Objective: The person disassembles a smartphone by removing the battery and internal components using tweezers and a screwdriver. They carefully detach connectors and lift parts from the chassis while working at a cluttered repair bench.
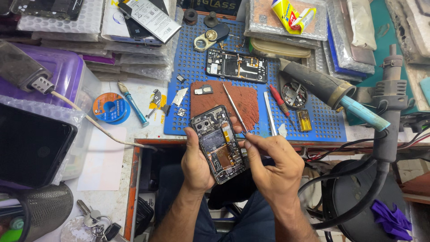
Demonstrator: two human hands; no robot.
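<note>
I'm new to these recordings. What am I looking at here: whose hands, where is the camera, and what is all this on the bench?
The one picture comes from a camera on the person's head, looking down at their two bare hands. The left hand holds an opened phone, its back off and the inner parts showing. The right hand pinches thin tweezers whose tip lies at the phone's edge. Behind, a blue mat carries another opened phone, a red screwdriver and a hot-air tool. A solder spool lies to the left.

opened phones (218, 143): 2 | tweezers (234, 107): 1 | solder spools (110, 107): 1 | screwdrivers (281, 104): 2
</note>
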